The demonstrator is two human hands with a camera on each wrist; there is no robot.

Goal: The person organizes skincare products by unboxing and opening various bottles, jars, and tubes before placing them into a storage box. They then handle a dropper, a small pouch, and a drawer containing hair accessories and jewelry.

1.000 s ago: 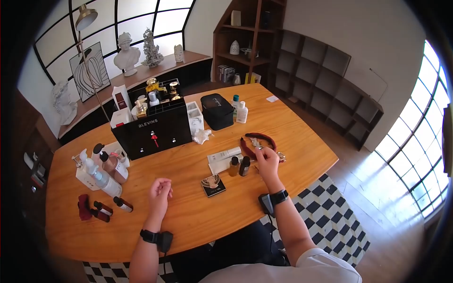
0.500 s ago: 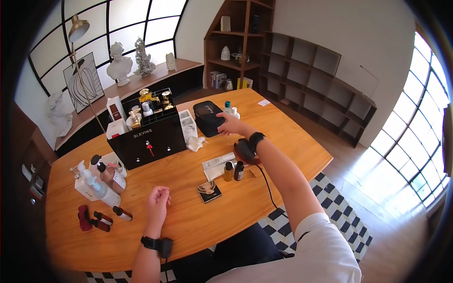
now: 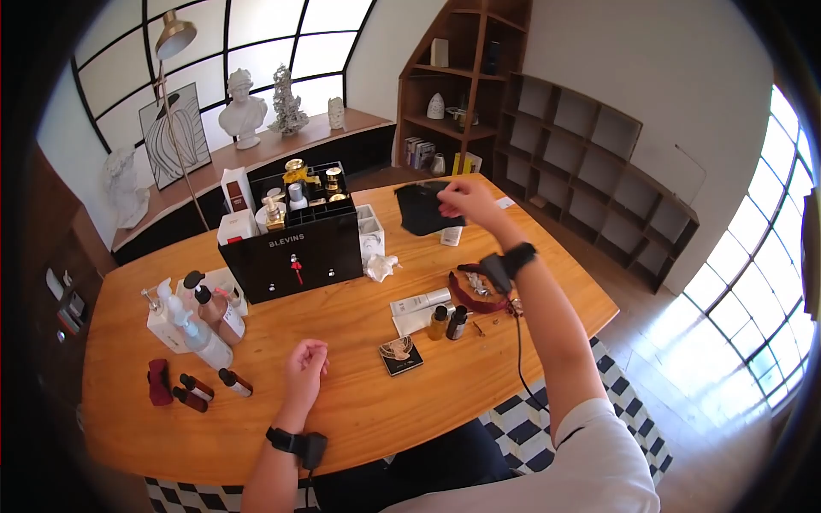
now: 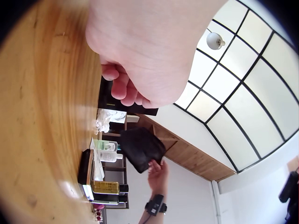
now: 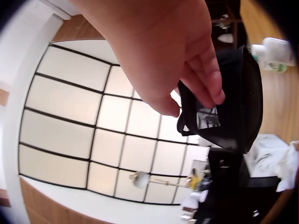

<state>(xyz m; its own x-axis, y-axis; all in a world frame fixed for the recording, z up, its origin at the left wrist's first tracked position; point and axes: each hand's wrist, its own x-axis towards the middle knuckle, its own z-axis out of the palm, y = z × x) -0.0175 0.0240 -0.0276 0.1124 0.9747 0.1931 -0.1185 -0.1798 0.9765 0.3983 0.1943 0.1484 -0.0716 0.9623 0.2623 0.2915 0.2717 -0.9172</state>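
- The black zip pouch [image 3: 419,211] is at 1 o'clock on the wooden table [image 3: 342,436], as the head view sees it. The right hand [image 3: 472,203] pinches its edge with thumb and fingers.
- The left hand [image 3: 305,369] is at 7 o'clock. Its fingers curl in loosely, and it holds nothing.
- The left wrist view shows the pouch up off the table. It also shows two bottles near it, one green and see-through [image 4: 106,145], one white [image 4: 110,156]. The head view shows just the bottom of one, peeking out under the pouch.
- Only the right wrist view shows the zip teeth, a little loop and a shiny gray patch on the pouch. The pouch is dark and soft, with round corners, and it is tipped.
- One big black box [image 3: 295,256] with BLEVINS on it sits at 11 o'clock, full of bottles.
- Three pump bottles [image 3: 205,338] stand at 9 o'clock.
- Three little dark bottles [image 3: 196,387] lie at 8 o'clock, with one red bow [image 3: 159,382] just beside them.
- At 3 o'clock, two small bottles [image 3: 448,324] with black caps stand close together.
- One dark red headband [image 3: 464,297] lies at 2 o'clock.
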